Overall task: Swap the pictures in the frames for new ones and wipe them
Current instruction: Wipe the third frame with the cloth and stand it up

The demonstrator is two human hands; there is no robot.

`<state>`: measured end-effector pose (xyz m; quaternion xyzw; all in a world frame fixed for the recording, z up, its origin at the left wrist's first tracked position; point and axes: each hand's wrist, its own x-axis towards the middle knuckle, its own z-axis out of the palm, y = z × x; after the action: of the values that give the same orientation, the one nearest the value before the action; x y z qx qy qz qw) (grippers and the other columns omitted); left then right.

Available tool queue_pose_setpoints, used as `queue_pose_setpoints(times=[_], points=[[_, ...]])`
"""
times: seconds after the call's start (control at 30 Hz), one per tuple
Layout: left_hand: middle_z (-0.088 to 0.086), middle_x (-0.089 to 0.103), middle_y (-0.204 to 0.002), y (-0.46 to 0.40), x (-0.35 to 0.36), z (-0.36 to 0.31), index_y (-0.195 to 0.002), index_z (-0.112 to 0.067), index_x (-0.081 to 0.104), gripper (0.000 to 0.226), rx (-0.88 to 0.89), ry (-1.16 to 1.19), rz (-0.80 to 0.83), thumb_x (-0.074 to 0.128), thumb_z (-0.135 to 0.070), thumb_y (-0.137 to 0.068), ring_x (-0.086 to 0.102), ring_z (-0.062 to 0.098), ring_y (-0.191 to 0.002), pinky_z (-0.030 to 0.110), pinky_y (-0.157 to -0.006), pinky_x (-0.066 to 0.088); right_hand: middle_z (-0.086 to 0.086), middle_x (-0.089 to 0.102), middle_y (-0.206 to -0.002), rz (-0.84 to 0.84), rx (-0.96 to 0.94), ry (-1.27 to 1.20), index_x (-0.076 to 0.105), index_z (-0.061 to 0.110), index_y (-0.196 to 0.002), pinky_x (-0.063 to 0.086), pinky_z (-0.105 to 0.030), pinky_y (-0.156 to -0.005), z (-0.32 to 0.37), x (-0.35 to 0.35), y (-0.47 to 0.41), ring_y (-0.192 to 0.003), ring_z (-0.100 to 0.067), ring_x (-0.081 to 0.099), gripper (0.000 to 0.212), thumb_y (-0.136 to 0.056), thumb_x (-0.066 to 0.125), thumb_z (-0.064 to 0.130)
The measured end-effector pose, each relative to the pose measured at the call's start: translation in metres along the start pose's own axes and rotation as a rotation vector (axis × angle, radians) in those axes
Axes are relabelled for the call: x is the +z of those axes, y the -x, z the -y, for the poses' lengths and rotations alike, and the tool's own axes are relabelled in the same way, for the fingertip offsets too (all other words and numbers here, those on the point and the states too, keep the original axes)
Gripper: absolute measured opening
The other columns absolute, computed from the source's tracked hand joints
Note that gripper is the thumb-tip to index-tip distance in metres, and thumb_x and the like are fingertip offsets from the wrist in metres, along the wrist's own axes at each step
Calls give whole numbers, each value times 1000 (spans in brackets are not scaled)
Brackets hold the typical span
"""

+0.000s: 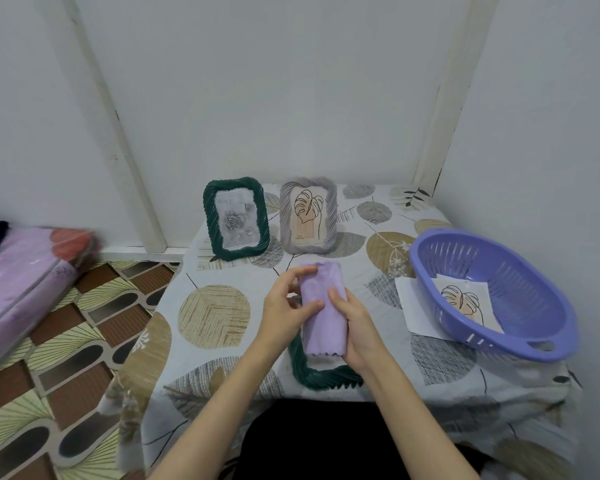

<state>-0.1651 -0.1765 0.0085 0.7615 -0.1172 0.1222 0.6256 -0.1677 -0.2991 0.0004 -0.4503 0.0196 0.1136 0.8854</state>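
A folded lilac cloth [321, 308] is held over a dark green frame [321, 374] that lies flat near the table's front edge, mostly hidden beneath it. My left hand [286, 304] pinches the cloth's left side, thumb across its middle. My right hand [355, 327] grips its right edge. Behind them stand two frames: a dark green one [236, 218] with a grey rose picture and a grey one [308, 214] with a leaf drawing.
A purple plastic basket [492, 292] sits at the right, with a leaf picture [463, 301] inside and a white sheet [413, 306] under it. The table [215, 317] wears a leaf-patterned cloth. Walls close the back and right. A pink bundle [25, 282] lies at the left.
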Motion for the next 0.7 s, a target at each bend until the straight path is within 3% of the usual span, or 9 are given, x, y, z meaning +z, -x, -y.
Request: queue_pose_setpoints(times=[0.13,0.23,0.3,0.37,0.43,0.5,0.6,0.67,0.7], points=[[-4,52,-118,-1,-3,4,-105,-25,60,43,7,-116,16,74,-1,-72,46,-8,-75,9,-65,41,-24,63,-113,-75,46,33,54,1,-120,51,-47,-86,1,-10,3,-94,-34,64,32,-93,48,16],[-10,51,-114,1,-14,17,-110,-30,57,36,-62,-255,41,69,-14,-80,45,-4,-94,24,-85,42,-21,65,-105,-165,20,122,57,5,-111,50,-45,-83,11,-21,3,-87,-31,63,21,-94,49,13],[-3,48,-128,2,-25,34,-123,-30,51,42,-204,-533,98,66,-31,-83,40,15,-120,34,-101,32,-15,63,-105,-239,-93,371,58,11,-106,49,-38,-81,23,-34,1,-90,-26,60,15,-94,49,12],[2,38,-142,8,-29,48,-137,-31,38,64,-356,-731,222,64,-46,-80,26,24,-133,37,-108,24,-3,57,-116,-253,-265,815,54,11,-120,43,-27,-86,30,-49,-2,-104,-18,52,27,-95,46,6],[1,34,-147,12,-24,56,-141,-30,29,77,-399,-697,294,67,-50,-77,21,25,-136,38,-111,21,3,50,-125,-190,-320,1094,45,10,-134,33,-18,-96,27,-59,-3,-115,-10,44,43,-93,43,-1],[-1,35,-146,14,-15,61,-142,-28,29,84,-381,-639,296,74,-43,-72,22,25,-136,35,-111,21,0,50,-131,-142,-291,1187,43,11,-136,29,-13,-97,15,-66,-1,-120,-9,43,47,-92,45,-3],[-4,42,-140,11,-8,61,-138,-31,35,90,-401,-557,266,82,-33,-61,28,25,-131,36,-108,26,-5,49,-138,-69,-270,1260,43,19,-137,31,-25,-105,-6,-73,0,-129,-20,43,46,-93,51,13],[-1,51,-131,10,-7,59,-127,-40,44,92,-437,-424,235,81,-37,-43,40,26,-124,42,-106,34,-8,38,-146,-50,-217,1415,37,28,-140,25,-35,-111,-13,-75,-1,-135,-27,33,56,-88,49,43],[2,55,-126,9,-7,58,-121,-42,46,91,-455,-321,211,78,-37,-36,48,26,-117,44,-102,40,-9,30,-151,-43,-179,1482,33,32,-142,21,-36,-112,-14,-75,0,-137,-28,27,68,-80,39,60]])
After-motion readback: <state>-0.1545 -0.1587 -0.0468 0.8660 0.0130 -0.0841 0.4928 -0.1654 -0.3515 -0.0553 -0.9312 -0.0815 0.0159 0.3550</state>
